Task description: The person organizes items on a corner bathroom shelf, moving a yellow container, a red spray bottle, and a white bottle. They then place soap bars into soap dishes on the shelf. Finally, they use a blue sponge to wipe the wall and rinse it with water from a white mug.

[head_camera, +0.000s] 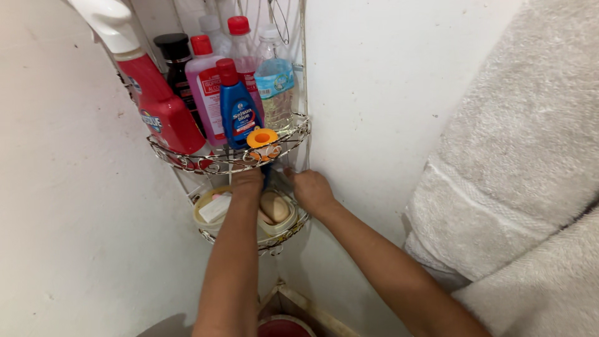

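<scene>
Wire corner caddy (pixel 293 134), centre frame: left hand (pixel 248 180) reaches under the upper tier, grip hidden; right hand (pixel 311 189) curls loosely at its rim; brace both tiers, since bottles may tip.

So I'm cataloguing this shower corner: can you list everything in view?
spray bottle: 1, red with white trigger, upper shelf left
bottles: about 6, dark, pink, blue, clear, upper shelf
orange cap: 1, upper shelf front
wire corner rack: 1, metal, two tiers
soap dishes: 2, cream, lower shelf
soap bar: 1, tan, right dish
towel: 1, off-white, right
red bucket: 1, floor
left hand: under upper shelf
right hand: at rack's right edge
</scene>
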